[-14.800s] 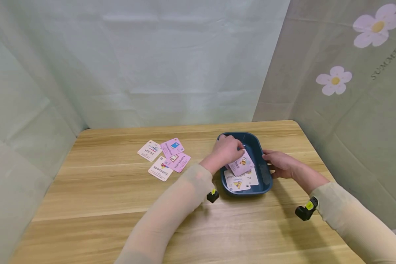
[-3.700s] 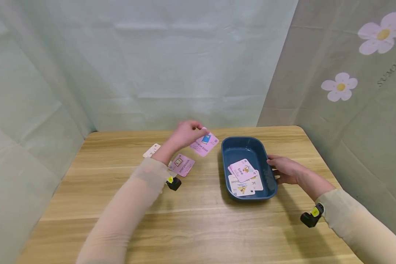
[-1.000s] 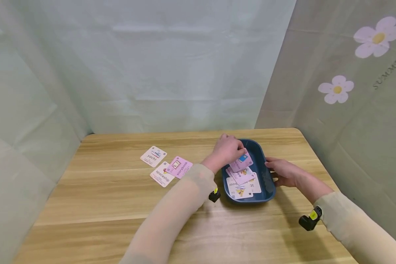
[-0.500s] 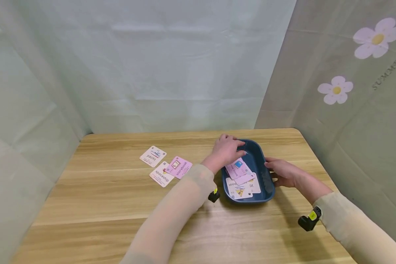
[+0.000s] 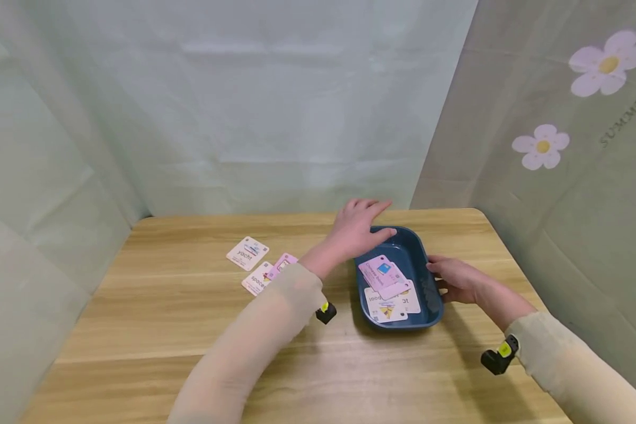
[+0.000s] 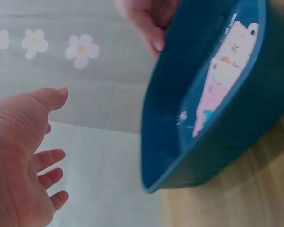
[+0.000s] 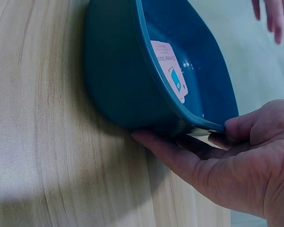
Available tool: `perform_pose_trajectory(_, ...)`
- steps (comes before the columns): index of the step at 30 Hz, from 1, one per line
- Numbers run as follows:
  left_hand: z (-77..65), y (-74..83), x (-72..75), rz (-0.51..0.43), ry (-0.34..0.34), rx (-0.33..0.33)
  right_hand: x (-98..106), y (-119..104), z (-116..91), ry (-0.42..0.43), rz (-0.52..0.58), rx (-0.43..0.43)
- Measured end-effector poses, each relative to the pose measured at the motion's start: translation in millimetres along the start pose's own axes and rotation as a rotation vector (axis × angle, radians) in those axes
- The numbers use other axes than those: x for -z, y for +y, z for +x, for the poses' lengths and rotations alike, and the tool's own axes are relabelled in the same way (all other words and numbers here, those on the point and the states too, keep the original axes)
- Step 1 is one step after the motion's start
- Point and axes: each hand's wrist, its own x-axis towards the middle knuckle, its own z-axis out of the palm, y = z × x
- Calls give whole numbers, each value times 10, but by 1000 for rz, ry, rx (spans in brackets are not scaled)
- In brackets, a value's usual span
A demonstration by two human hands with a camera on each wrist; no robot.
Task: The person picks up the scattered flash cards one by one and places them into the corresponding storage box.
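A dark blue plastic tray (image 5: 433,297) with rounded corners stands on the table. Inside, a pink "Chinese book" card (image 5: 377,272) lies over another pink card (image 5: 394,290) and white cards (image 5: 386,309). Above the tray's back left corner, my left hand (image 5: 352,232) is spread with thumb and fingers apart, holding nothing. My right hand (image 7: 255,156) grips the tray's right side, thumb at the rim and fingers against the outer wall. To the left lie a white "yacht" card (image 5: 247,253), a "spaceship" card (image 5: 255,280) and a pink storybook card (image 5: 282,264), the latter two partly hidden by my left sleeve.
The wooden table (image 5: 153,306) has its back edge near a pale fabric backdrop (image 5: 275,118). A flowered cloth (image 5: 562,200) hangs along the right side. Each cuff carries a small black wrist camera (image 5: 498,356).
Since the earlier frames, my left hand has carried the "Chinese book" card from the left group into the tray, let it go, and lifted away leftward. My right hand has stayed at the tray.
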Motion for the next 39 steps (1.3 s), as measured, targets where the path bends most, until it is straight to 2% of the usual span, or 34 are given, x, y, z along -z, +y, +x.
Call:
perform_pose_trajectory(5, -78, -97, 236, -42, 44, -55, 0, 0, -14, 7, 1, 5)
perform_pose_trajectory(16, -228, -345, 626, -65, 66, -83, 52, -2, -10, 0, -12, 15)
perform_pose_trajectory(31, -474, -674, 939, -70, 69, -42, 65, -6, -7, -1, -4, 11)
perform_pose_trajectory(39, -572, -778, 1046, -43, 67, -13, 52, -12, 7, 3, -6, 8)
